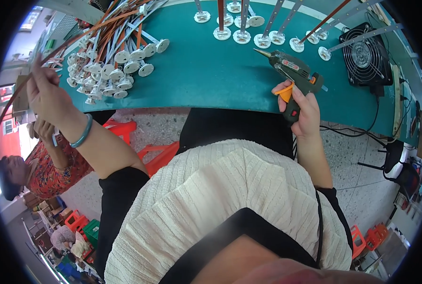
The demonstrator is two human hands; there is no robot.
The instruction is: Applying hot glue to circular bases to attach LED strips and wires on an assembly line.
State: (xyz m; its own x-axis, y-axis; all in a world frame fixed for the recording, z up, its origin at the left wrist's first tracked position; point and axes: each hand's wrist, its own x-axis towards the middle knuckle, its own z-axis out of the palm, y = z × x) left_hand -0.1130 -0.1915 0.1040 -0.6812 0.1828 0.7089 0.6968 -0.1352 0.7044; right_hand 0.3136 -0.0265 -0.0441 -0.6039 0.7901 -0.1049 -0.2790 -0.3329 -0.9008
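Gluing seems partway, white-disc strips [108, 72] heaped at ten o'clock, upright ones [242, 37] at one, left grip [50, 92] pinching a brown strip [64, 47], right grip [306, 108] clasping a dark-green glue gun [294, 68].

I hold a pistol-shaped dark green glue gun [294, 71] of matt plastic, its orange trigger [285, 93] smooth plastic, and a long, flat, smooth-looking brown strip [12, 98]. The teal-green tabletop [197, 71] is smooth, faintly glossy; near its right edge, a square black fan [362, 56] wears a shiny metal guard.
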